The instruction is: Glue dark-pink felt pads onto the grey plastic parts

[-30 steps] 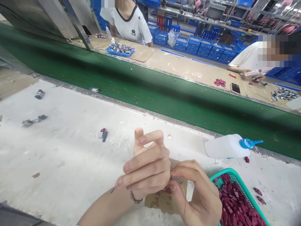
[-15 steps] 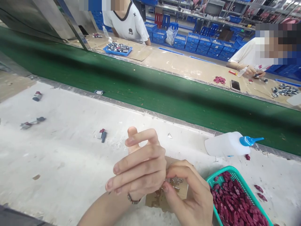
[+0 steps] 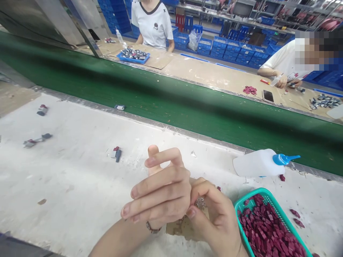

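My left hand [image 3: 163, 192] is raised over the table, its back toward me and fingers stretched out to the left. The thumb and bent index finger come close together, with nothing visible between them; its palm is hidden. Against the little-finger side of that hand, my right hand [image 3: 214, 210] has its thumb and index finger pinched together. Whatever they grip, if anything, is hidden. Below both hands lies a piece of brown cardboard [image 3: 178, 228] with shiny, clear glue-like patches. Right of my right hand stands a green basket [image 3: 268, 194] full of small dark-red pieces [image 3: 265, 228].
A white squeeze bottle [image 3: 254, 163] with a blue nozzle lies behind the basket. Small grey-and-red parts [image 3: 117, 154] lie on the left of the white table. A green conveyor belt [image 3: 171, 96] crosses beyond it, carrying a part [image 3: 119, 107]. Two people sit across.
Both hands have shifted slightly right, with the right fingers still pinched beside the left hand. The part on the belt has moved right. The person at far left has shifted right.
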Demonstrator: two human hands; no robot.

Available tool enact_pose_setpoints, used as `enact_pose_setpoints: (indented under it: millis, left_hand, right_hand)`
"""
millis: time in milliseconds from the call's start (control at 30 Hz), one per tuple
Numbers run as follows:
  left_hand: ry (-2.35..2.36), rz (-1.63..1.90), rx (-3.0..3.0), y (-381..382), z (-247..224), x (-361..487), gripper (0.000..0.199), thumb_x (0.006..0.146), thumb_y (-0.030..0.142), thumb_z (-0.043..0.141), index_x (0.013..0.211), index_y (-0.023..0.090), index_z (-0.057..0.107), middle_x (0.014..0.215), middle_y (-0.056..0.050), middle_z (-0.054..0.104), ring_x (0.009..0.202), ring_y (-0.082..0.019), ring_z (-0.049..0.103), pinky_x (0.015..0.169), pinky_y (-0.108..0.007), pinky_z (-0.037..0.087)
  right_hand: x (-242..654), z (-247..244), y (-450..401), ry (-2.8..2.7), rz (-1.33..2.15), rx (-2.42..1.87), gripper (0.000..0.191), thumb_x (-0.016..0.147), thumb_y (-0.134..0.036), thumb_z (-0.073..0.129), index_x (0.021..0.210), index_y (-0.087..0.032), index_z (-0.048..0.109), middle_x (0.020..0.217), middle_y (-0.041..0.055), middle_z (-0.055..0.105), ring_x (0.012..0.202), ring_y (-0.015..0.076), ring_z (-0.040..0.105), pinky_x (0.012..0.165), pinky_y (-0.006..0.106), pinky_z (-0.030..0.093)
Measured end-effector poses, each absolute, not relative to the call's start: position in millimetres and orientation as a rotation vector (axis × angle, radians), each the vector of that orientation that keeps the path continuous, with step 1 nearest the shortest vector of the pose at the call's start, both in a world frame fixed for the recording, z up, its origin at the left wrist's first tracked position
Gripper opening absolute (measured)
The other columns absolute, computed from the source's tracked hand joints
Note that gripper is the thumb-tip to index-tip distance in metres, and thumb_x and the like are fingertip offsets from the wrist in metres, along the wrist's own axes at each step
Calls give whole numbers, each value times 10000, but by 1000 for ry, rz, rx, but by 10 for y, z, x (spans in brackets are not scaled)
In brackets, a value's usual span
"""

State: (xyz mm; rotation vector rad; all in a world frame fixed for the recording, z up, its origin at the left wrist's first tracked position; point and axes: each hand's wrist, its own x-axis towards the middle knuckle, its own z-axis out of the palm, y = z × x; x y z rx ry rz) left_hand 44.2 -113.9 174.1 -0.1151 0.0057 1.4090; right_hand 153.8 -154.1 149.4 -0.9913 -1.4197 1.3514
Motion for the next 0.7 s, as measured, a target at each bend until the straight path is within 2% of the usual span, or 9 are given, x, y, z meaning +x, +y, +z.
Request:
enact_pose_setpoints:
  millis: [200,333,467,700]
  left_hand:
    - [151,1394,-91,-1179,1628,422,431,1010,354,442,613,321,608,230,135,366,140,-121,368,266,-170,430]
    - [-7,1387,-87,-1209,1591,405,413,1019,324,425,656,325,622,265,145,436,132,-93,339,269,-135,415]
    - [-92,1357,-84,-1192,1592,423,407,1028,307,389,692,317,619,340,139,538,159,-84,379,306,-128,442]
    - [176,1389,-42,-1105,1577,453,453,1013,443,397,623,289,566,237,128,341,116,-96,246,229,-168,358]
  right_hand:
    - [1562,1436,-1563,-1322,1559,-967,229,925,-434,586,838,-223,570,792,9,591,715,149,540,641,256,431]
    - [1512,1455,-1593,-1320,1468,-1059,183,900,-372,605,811,-220,559,739,-9,566,682,144,517,635,259,405]
    - [1436,1452,-1631,-1321,1317,-1140,144,883,-310,577,779,-221,532,710,-16,563,652,141,521,627,259,417]
    - [1438,1420,-1628,-1403,1205,-1143,95,895,-249,542,805,-222,532,704,-15,563,622,141,527,584,246,432]
